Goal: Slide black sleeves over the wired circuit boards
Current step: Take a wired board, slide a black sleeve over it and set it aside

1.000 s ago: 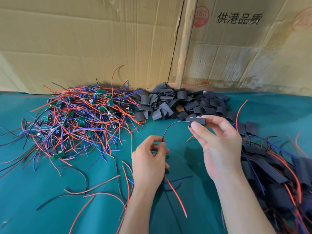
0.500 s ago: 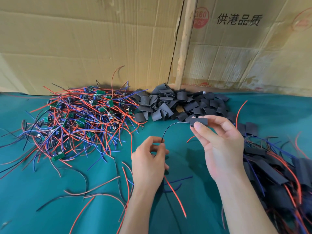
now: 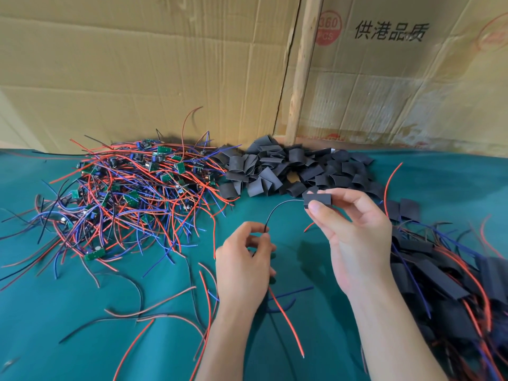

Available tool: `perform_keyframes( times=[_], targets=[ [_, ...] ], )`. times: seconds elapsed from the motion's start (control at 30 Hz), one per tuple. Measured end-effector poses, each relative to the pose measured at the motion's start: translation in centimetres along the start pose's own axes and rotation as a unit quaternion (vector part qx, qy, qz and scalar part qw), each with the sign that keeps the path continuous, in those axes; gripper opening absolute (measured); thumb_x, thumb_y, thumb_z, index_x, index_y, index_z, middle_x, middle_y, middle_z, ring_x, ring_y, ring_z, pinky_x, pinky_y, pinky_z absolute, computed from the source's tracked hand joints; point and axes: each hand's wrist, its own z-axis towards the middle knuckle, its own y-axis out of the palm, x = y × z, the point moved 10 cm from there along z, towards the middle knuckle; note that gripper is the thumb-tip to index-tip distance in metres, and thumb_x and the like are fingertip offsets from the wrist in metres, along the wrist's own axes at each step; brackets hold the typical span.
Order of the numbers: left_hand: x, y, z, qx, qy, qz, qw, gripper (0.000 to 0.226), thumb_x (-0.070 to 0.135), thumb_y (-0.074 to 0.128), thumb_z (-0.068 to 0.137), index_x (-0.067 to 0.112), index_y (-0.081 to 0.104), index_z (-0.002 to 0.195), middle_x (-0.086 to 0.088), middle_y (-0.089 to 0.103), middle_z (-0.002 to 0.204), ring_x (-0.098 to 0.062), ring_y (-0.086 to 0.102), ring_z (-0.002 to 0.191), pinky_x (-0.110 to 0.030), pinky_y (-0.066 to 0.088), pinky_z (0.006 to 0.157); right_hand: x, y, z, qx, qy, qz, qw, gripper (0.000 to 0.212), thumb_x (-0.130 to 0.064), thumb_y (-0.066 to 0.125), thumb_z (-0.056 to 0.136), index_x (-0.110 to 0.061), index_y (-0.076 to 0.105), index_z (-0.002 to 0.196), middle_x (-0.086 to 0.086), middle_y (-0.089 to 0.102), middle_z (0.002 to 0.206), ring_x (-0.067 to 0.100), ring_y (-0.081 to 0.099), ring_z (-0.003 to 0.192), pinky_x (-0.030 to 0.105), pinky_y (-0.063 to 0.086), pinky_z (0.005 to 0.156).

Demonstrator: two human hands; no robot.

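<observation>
Bare boards: a tangle of wired circuit boards [image 3: 132, 188] with red, blue and black leads, piled at the left of the table [image 3: 55, 312]
Empty sleeves: a heap of black sleeves [image 3: 291, 171] at the back, middle
Left hand [image 3: 243, 273]: fingers clenched round the black wire [image 3: 275, 213] and, it seems, the red lead hanging below the palm
Right hand [image 3: 354, 237]: thumb and fingers grasping one sleeve [image 3: 317, 199], held above the table; the black wire runs into its left end, board hidden inside
Doing it well: keep the wire taut with the left, ease the sleeve along without squashing its mouth
Done pile: sleeved boards [image 3: 439, 281] at the right edge
</observation>
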Motion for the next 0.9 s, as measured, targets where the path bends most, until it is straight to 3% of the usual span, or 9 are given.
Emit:
perform_keyframes(
  times=[0.27, 0.43, 0.53, 0.7, 0.8, 0.9],
  targets=[
    [0.7, 0.9, -0.2, -0.042, 0.038, 0.008, 0.998, 0.02, 0.016, 0.064, 0.095, 0.034, 0.07, 0.087, 0.009, 0.072, 0.074, -0.014, 0.058, 0.039, -0.019, 0.048, 0.046, 1.0, 0.4, -0.1, -0.01, 0.012, -0.049, 0.999, 0.028, -0.001, 0.082, 0.069, -0.016, 0.074, 0.09, 0.006, 0.078, 0.092, 0.018, 0.074, 0.079, 0.034, 0.055, 0.077],
    [1.0, 1.7, -0.4, -0.083, 0.046, -0.024, 0.995, 0.019, 0.018, 0.068, 0.095, 0.036, 0.072, 0.09, 0.006, 0.074, 0.08, -0.016, 0.066, 0.049, -0.02, 0.046, 0.046, 1.9, 0.7, -0.2, -0.036, 0.055, -0.084, 0.994, 0.036, -0.007, 0.085, 0.062, -0.022, 0.075, 0.093, 0.001, 0.078, 0.091, 0.017, 0.075, 0.082, 0.042, 0.057, 0.087],
    [1.0, 2.6, -0.7, -0.129, 0.028, -0.09, 0.987, 0.012, 0.012, 0.069, 0.095, 0.024, 0.071, 0.098, 0.0, 0.076, 0.088, -0.02, 0.074, 0.067, -0.024, 0.049, 0.045, 2.4, 1.0, -0.4, -0.055, 0.085, -0.08, 0.992, 0.038, -0.008, 0.085, 0.058, -0.023, 0.075, 0.091, 0.006, 0.078, 0.088, 0.023, 0.073, 0.082, 0.045, 0.059, 0.087],
    [0.8, 4.0, -1.2, -0.205, -0.003, -0.179, 0.962, 0.021, -0.006, 0.055, 0.098, 0.004, 0.063, 0.114, -0.014, 0.074, 0.107, -0.023, 0.075, 0.095, -0.027, 0.059, 0.076, 2.3, 0.5, -0.4, -0.048, 0.091, -0.096, 0.99, 0.033, 0.006, 0.086, 0.068, -0.013, 0.073, 0.092, 0.017, 0.077, 0.085, 0.023, 0.07, 0.071, 0.032, 0.057, 0.068],
    [0.5, 4.4, -1.5, -0.221, -0.017, -0.169, 0.96, 0.037, -0.015, 0.045, 0.096, 0.009, 0.057, 0.122, -0.01, 0.073, 0.116, -0.021, 0.073, 0.103, -0.032, 0.057, 0.092, 2.5, -0.1, -0.3, -0.027, 0.093, -0.106, 0.99, 0.027, 0.008, 0.083, 0.072, -0.009, 0.072, 0.091, 0.013, 0.077, 0.081, 0.021, 0.071, 0.067, 0.025, 0.057, 0.062],
    [0.4, 4.2, -1.4, -0.203, -0.014, -0.158, 0.966, 0.042, -0.016, 0.046, 0.096, 0.016, 0.054, 0.122, -0.006, 0.072, 0.116, -0.02, 0.073, 0.102, -0.031, 0.056, 0.095, 3.0, -0.3, -0.3, -0.02, 0.105, -0.13, 0.986, 0.027, 0.006, 0.084, 0.072, -0.008, 0.073, 0.091, 0.007, 0.077, 0.076, 0.018, 0.071, 0.065, 0.024, 0.056, 0.059]
  ],
)
